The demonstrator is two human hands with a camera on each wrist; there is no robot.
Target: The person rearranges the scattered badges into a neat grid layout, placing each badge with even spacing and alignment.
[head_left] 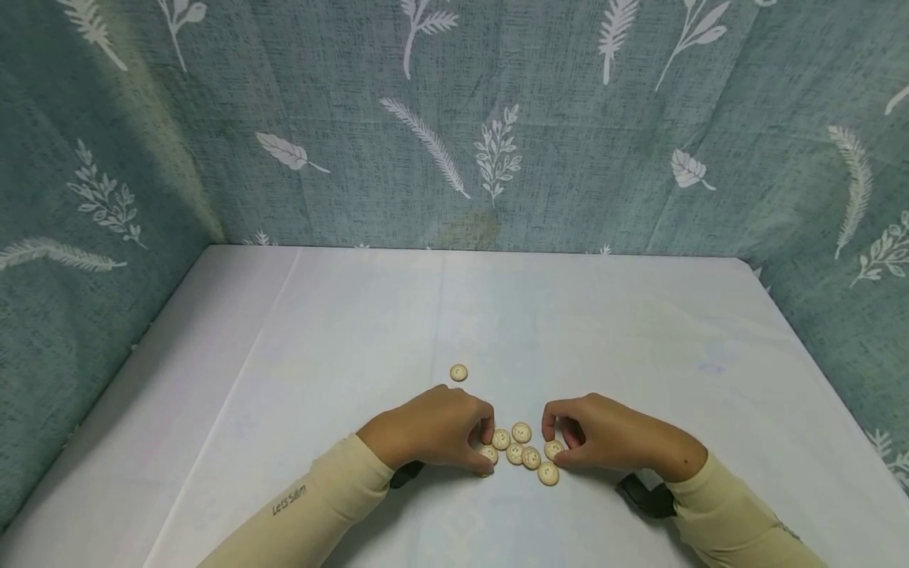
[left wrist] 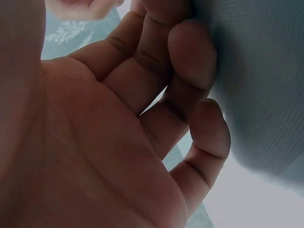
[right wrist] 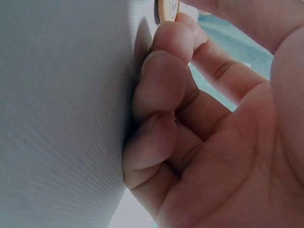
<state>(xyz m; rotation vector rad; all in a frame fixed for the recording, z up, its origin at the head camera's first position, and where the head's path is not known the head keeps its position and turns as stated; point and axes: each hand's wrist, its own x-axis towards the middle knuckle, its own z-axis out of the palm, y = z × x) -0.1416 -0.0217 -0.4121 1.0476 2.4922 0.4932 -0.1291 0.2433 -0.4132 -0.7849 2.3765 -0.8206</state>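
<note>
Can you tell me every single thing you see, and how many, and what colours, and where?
table: 1, white, under everything
leaf-print cloth: pieces unclear, teal with white leaves, behind and beside the table
lone button: 1, tan, on the table, farthest from the person
middle buttons: 5, tan, grouped between the hands
right-hand button: 1, tan, at the right fingertips
left-hand button: at least 1, tan, at the left fingertips, partly hidden
wrist gear: 2, black, one by each wrist
sleeves: 2, cream, on the forearms
left grip: 1, bare, left of the middle buttons
right grip: 1, bare, right of them
</note>
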